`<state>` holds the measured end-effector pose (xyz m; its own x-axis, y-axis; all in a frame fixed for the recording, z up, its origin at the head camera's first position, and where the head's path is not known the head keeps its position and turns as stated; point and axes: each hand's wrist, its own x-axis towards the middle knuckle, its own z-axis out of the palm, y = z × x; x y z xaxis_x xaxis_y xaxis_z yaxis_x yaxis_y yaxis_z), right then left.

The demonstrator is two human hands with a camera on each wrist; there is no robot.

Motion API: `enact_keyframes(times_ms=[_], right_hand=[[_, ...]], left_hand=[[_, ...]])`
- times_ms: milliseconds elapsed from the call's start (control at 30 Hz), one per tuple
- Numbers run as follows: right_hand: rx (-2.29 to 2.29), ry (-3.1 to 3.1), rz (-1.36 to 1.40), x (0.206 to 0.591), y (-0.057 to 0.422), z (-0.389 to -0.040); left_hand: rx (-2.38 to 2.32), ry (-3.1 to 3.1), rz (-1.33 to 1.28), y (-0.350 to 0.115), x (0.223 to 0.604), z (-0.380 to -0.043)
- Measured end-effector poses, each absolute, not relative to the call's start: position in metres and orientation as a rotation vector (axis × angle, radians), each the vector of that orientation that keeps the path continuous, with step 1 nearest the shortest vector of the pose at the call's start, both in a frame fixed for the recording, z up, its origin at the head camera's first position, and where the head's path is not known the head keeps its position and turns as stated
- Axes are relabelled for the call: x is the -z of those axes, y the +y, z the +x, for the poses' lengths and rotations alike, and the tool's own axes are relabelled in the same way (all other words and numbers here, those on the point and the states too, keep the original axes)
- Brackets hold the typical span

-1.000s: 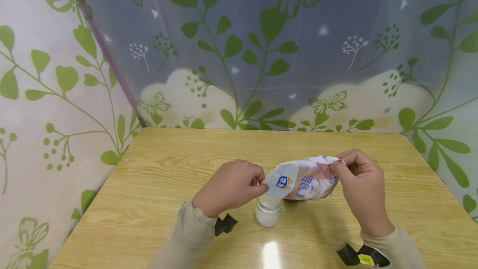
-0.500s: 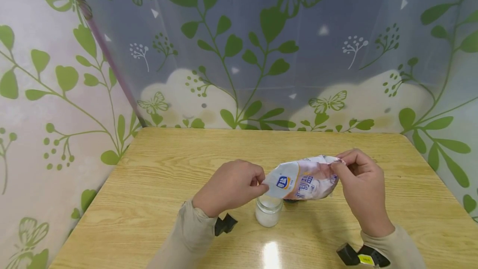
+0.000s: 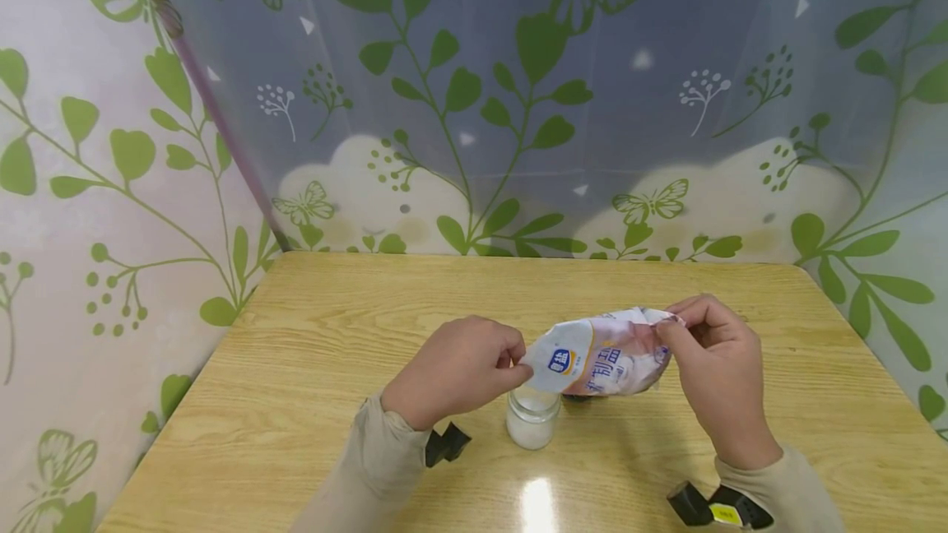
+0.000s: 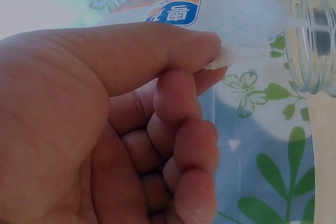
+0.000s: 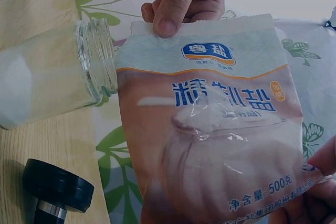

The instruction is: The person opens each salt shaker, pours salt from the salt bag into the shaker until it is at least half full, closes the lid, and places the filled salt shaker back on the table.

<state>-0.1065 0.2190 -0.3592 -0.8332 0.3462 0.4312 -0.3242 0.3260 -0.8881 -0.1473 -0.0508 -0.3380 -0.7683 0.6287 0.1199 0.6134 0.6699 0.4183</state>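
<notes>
My left hand (image 3: 459,373): nearly closed, thumb and forefinger pinching bag (image 3: 600,356) by top edge, other fingers curled. My right hand (image 3: 722,381): thumb and fingers pinching bag's bottom end. Bag tilted between my hands, edge at mouth of jar (image 3: 532,424). Jar upright on counter (image 3: 355,294), below left fingertips, white contents inside. Black-topped object (image 5: 58,184) between my hands, beside jar.
</notes>
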Motion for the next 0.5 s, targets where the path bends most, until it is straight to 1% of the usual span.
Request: enact_keyframes(times_ms=[500], right_hand=[[-1.549, -2.028, -0.014, 0.3586, 0.2189, -0.1065]], left_hand=[[-0.678, 2.841, 1.063, -0.0505, 0.3377, -0.1471]])
